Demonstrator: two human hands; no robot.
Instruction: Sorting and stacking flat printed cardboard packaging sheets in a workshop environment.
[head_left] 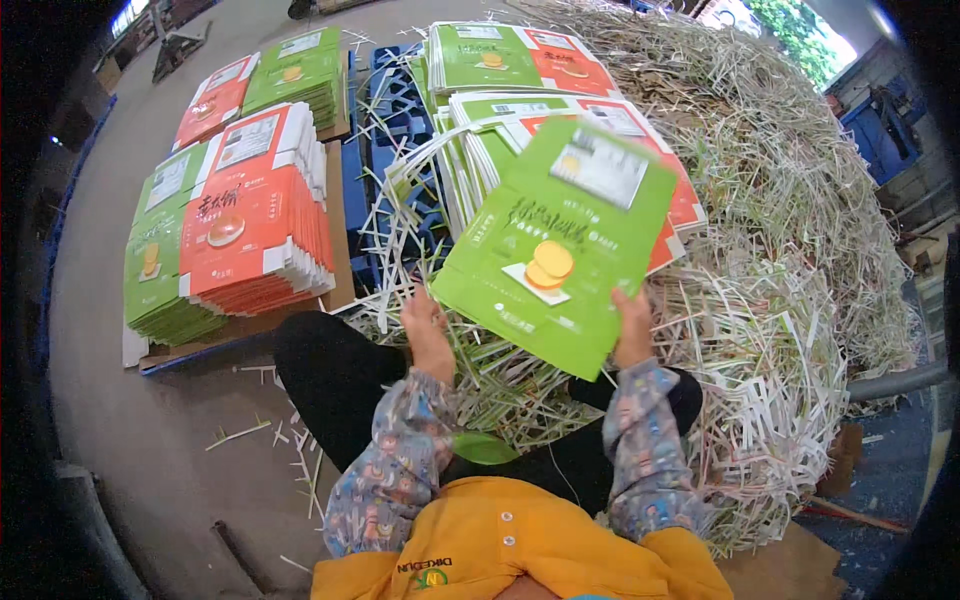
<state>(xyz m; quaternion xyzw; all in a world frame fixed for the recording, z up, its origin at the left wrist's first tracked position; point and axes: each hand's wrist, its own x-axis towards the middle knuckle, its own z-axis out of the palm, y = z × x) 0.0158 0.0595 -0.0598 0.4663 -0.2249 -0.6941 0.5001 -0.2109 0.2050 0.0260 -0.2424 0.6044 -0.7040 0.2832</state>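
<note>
Sorted carton stacks (255,225) rest on a blue pallet (392,110).

A packaging or print-finishing workshop is indicated: stacks of flat printed carton blanks (255,215) are piled on a blue pallet (395,110) at far left, a huge heap of paper trim strips (780,250) is seen right

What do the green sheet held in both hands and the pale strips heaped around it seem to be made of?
Green sheet: probably printed cardboard with a smooth coating; it is flat, stiff and die-cut. Pale strips: likely trimmed card offcuts, thin, white-edged and matte.
</note>
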